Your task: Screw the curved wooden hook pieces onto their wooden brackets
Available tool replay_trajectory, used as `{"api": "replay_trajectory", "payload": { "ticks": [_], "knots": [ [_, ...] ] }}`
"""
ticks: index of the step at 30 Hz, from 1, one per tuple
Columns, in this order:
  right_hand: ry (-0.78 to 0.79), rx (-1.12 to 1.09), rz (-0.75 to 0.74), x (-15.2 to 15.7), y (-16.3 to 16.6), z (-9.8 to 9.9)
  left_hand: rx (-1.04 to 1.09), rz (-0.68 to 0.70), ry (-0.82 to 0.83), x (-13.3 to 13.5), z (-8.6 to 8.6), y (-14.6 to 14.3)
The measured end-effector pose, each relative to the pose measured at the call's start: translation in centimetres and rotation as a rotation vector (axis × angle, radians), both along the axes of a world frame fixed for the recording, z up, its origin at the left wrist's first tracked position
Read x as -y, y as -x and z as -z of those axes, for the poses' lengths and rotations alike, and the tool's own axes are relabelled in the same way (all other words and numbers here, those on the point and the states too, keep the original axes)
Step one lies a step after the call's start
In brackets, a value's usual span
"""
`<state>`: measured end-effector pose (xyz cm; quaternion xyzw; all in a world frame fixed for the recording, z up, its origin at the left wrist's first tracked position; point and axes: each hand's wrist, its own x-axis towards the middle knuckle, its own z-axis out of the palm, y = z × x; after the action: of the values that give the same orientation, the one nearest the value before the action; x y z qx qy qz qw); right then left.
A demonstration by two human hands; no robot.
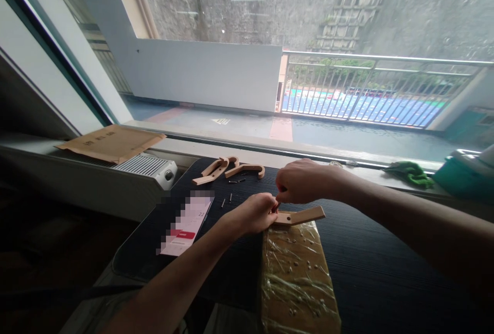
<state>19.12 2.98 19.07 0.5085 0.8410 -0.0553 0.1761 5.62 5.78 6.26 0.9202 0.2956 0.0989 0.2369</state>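
Observation:
My left hand (252,214) is closed around the near end of a wooden hook-shaped piece (303,216) that rests on the top edge of a plastic-wrapped wooden board (297,277). My right hand (303,181) hovers just above it, fingers pinched together at the same end of the piece, where something small and red shows between the two hands. What the pinch holds is too small to name. Both hands work over a black table (378,272).
More wooden hooks (231,168) lie at the table's far edge with several small dark screws (227,200) scattered nearby. A white and red paper slip (187,226) lies to the left. A brown envelope (111,143) sits on a radiator; a green cloth (411,173) on the windowsill.

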Motion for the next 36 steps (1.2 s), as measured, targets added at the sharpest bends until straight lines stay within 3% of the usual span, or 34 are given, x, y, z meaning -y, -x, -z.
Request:
{"api": "replay_trajectory", "payload": {
  "ticks": [8,16,27,36],
  "knots": [
    [0.052,0.029,-0.099,0.2,1.1,-1.1,0.001,0.000,0.000,0.2,-0.2,0.0],
    [0.052,-0.145,-0.146,-0.5,-0.9,0.4,0.030,0.019,0.025,0.2,-0.4,0.2],
    [0.092,-0.062,0.040,-0.9,-0.4,0.2,0.028,0.020,-0.006,0.2,-0.3,0.1],
    [0.042,-0.038,-0.136,-0.2,0.4,-0.7,0.040,0.013,0.006,0.1,0.2,0.2]
  ]
}}
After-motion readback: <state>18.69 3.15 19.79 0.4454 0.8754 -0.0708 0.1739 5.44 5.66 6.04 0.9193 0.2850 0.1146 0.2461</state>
